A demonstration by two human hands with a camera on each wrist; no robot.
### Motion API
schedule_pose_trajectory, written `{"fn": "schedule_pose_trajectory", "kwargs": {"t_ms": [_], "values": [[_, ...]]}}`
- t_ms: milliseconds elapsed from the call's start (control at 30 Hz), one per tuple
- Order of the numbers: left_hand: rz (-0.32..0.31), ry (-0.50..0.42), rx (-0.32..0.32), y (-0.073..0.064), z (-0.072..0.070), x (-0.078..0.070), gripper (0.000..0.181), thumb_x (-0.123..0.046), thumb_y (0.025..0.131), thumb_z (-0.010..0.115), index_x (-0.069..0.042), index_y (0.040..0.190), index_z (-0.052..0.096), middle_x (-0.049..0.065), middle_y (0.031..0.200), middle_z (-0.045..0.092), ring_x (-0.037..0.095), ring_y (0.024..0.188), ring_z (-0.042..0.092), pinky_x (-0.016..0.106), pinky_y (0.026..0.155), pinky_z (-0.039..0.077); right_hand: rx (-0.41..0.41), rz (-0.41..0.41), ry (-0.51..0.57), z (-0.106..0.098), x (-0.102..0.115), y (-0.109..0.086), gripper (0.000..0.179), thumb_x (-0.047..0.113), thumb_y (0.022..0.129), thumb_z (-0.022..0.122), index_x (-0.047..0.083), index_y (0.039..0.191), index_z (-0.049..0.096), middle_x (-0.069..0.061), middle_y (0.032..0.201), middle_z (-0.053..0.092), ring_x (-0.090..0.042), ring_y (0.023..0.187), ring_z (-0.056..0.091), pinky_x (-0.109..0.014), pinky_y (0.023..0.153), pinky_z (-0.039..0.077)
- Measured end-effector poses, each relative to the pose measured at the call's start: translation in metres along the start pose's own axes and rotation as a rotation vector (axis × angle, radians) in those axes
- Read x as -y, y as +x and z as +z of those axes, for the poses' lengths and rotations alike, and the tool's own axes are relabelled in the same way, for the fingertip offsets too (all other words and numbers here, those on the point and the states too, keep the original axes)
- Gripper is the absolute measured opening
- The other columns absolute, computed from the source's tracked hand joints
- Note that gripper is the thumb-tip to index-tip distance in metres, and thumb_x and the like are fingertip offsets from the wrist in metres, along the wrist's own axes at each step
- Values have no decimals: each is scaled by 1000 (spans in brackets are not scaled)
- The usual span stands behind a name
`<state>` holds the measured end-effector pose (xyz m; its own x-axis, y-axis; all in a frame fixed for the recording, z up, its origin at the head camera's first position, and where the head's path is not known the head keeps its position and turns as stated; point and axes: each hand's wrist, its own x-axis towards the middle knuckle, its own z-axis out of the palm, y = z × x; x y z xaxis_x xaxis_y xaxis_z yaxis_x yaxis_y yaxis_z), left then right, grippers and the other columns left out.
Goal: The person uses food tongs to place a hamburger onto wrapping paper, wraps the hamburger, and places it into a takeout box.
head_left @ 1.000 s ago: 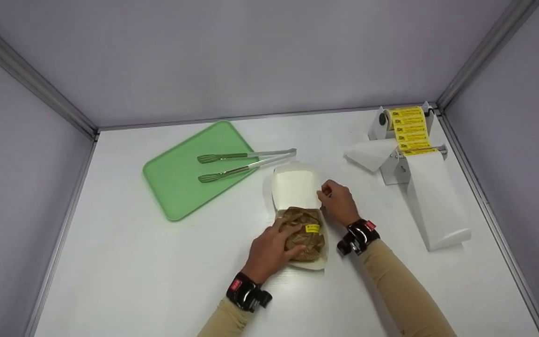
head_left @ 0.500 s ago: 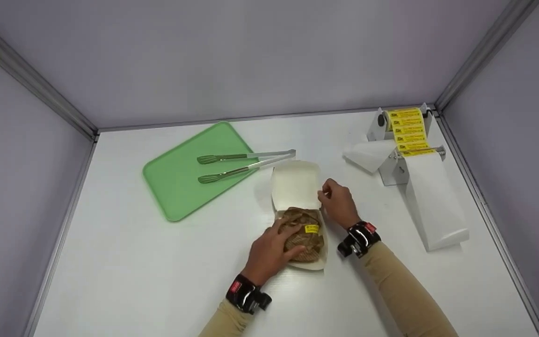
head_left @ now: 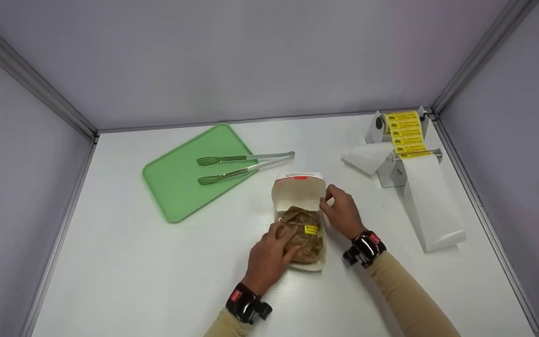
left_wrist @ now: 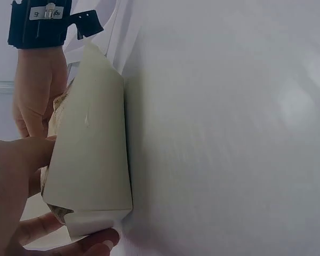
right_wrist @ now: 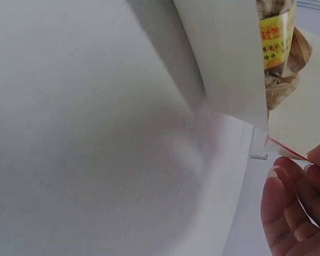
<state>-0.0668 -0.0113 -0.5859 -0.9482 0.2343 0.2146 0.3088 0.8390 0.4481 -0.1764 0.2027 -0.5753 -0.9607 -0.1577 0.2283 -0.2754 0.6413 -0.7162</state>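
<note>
A white cardboard burger box (head_left: 313,267) stands on the table with its lid (head_left: 301,195) raised at the far side. Inside lies a burger wrapped in brown paper (head_left: 310,245), bearing a yellow sticker (head_left: 311,229). My left hand (head_left: 267,262) holds the box at its left side, thumb over the wrapper; in the left wrist view its fingertips (left_wrist: 108,236) curl round a corner of the box. My right hand (head_left: 344,213) pinches the lid's right edge between thumb and fingers, and the right wrist view shows a red line along that edge.
A green tray (head_left: 176,196) lies to the left at the back, with metal tongs (head_left: 269,162) lying across it and beyond its right edge. At the back right stands a dispenser (head_left: 393,174) with a roll of yellow stickers (head_left: 406,131), its white backing strip (head_left: 433,210) hanging forward.
The lid lay back flat; my right hand has lifted it, so it now tilts up toward the burger and its red-marked outside shows. My left hand stays at the box.
</note>
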Motion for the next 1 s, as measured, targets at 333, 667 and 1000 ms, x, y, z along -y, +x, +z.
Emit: {"fn": "schedule_pose_trajectory", "kwargs": {"t_ms": [333, 667, 1000], "values": [[-10, -36, -69, -5, 2, 6, 50, -48, 95, 67, -22, 137, 64, 4, 136, 62, 20, 92, 73, 34, 68, 59, -10, -74, -66, -1, 10, -17, 22, 5, 88, 76, 9, 102, 60, -8, 99, 68, -17, 74, 56, -26, 61, 43], [-95, -180, -22, -9, -2, 9, 46, -38, 92, 73, -18, 134, 66, 4, 137, 65, 19, 118, 68, 37, 91, 59, 53, -106, -59, -3, 16, -42, 54, -9, 89, 69, 14, 137, 61, -10, 118, 71, -21, 103, 68, -31, 72, 55], [-278, -456, -46, -12, -2, 13, 57, -30, 85, 83, -13, 131, 53, 3, 128, 59, 13, 107, 66, 29, 85, 58, 112, -147, -33, -10, 13, -57, 66, -7, 85, 76, 13, 144, 56, -10, 137, 64, -22, 112, 67, -34, 77, 60]]}}
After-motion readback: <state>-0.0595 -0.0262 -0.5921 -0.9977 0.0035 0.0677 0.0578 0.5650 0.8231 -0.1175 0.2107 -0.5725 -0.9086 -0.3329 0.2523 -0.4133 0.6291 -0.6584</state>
